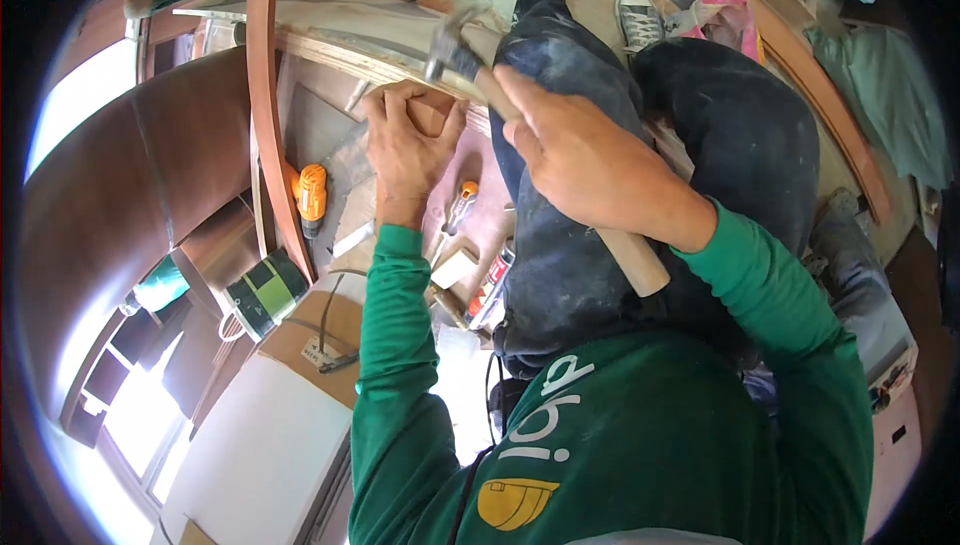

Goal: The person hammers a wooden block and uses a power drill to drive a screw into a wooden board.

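My left hand (405, 150) grips a small reddish-brown wooden block (430, 111) against a pale layered board (340, 57), its fingers curled over the block and board edge. My right hand (585, 160) is wrapped round the wooden handle of a claw hammer (630, 263), whose metal head (448, 45) is raised just above and right of my left fingers, slightly blurred. Below my left hand, an orange-handled tool (462, 200) lies on a pinkish surface beside small wood offcuts (455, 265) and a red can (488, 283).
An orange drill (311, 200) lies left, by an upright curved wooden strip (262, 75). A green bucket (265, 293) and cardboard box (320, 330) are lower left. My legs (730, 125) fill the right, with a long wooden rail (830, 105), draped cloth (880, 115) and pink bag (730, 23) beyond.
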`<state>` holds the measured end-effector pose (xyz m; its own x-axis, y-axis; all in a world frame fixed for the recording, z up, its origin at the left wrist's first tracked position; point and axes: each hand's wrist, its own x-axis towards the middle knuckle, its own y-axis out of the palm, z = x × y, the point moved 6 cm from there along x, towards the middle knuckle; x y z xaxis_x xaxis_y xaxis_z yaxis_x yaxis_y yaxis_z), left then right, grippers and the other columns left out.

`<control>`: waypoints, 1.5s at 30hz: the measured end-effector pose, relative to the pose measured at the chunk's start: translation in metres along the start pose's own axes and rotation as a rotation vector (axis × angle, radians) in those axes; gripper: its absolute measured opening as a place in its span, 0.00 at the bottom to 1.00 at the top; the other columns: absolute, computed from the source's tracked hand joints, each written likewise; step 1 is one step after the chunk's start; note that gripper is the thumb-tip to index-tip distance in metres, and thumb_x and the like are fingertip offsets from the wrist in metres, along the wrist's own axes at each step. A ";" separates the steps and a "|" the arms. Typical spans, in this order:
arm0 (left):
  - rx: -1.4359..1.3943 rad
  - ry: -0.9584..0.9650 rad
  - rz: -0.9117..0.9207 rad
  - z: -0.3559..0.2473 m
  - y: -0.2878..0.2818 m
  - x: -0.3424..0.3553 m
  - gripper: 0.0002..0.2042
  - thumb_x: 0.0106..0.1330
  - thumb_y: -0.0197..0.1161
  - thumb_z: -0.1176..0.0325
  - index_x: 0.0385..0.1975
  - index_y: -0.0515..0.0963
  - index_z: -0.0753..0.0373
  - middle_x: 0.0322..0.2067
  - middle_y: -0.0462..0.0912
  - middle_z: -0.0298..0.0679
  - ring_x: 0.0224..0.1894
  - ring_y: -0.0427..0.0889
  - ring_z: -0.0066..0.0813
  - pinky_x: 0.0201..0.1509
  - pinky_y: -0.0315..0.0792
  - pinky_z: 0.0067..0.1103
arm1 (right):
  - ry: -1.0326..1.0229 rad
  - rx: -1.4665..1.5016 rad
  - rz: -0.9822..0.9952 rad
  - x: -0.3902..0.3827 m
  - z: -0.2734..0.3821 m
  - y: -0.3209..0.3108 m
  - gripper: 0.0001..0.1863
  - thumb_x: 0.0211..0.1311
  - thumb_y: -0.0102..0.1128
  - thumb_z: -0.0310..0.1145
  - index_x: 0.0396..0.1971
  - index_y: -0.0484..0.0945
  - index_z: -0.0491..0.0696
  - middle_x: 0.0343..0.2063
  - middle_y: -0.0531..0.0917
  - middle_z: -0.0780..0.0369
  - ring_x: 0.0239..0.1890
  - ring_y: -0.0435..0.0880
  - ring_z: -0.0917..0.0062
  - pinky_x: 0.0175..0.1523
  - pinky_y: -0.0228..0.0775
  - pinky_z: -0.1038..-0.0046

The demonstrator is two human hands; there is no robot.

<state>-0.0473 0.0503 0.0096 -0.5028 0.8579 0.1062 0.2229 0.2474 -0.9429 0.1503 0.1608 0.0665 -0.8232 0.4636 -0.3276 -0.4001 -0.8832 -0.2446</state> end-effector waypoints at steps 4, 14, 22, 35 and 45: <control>0.001 -0.070 0.052 -0.003 -0.003 0.001 0.27 0.55 0.81 0.49 0.50 0.77 0.53 0.52 0.74 0.46 0.53 0.82 0.53 0.53 0.80 0.45 | -0.033 0.022 -0.029 -0.009 -0.005 0.012 0.29 0.80 0.51 0.35 0.75 0.63 0.37 0.49 0.84 0.38 0.54 0.82 0.41 0.61 0.73 0.50; -0.137 0.043 0.082 0.003 -0.006 -0.002 0.27 0.60 0.78 0.46 0.54 0.80 0.53 0.55 0.74 0.47 0.58 0.78 0.52 0.61 0.76 0.42 | 0.196 0.350 -0.060 -0.018 -0.023 -0.030 0.34 0.80 0.51 0.37 0.80 0.58 0.44 0.36 0.78 0.60 0.20 0.74 0.85 0.24 0.72 0.76; -0.474 0.148 0.268 0.018 -0.006 0.018 0.10 0.69 0.75 0.61 0.41 0.87 0.61 0.55 0.75 0.40 0.60 0.73 0.37 0.66 0.71 0.33 | 0.191 0.608 -0.276 -0.030 -0.043 -0.058 0.34 0.78 0.50 0.35 0.77 0.58 0.36 0.29 0.80 0.60 0.19 0.76 0.81 0.23 0.73 0.73; -0.571 -0.479 0.048 0.051 -0.014 0.026 0.25 0.86 0.47 0.47 0.52 0.80 0.64 0.46 0.80 0.36 0.46 0.79 0.25 0.57 0.73 0.25 | 0.176 0.916 -0.317 -0.030 -0.043 -0.075 0.30 0.80 0.51 0.33 0.77 0.62 0.40 0.33 0.76 0.64 0.18 0.73 0.87 0.21 0.68 0.79; -0.570 -0.523 0.073 0.035 -0.025 -0.002 0.20 0.81 0.63 0.59 0.62 0.72 0.67 0.45 0.79 0.32 0.48 0.76 0.18 0.55 0.70 0.18 | 0.179 1.094 -0.395 -0.035 -0.040 -0.087 0.29 0.82 0.49 0.32 0.77 0.63 0.41 0.33 0.76 0.64 0.17 0.72 0.86 0.20 0.65 0.81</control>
<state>-0.0816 0.0267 0.0222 -0.7673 0.5922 -0.2461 0.5947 0.5134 -0.6186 0.2302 0.2246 0.0630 -0.5312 0.6449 -0.5494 -0.8192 -0.2255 0.5273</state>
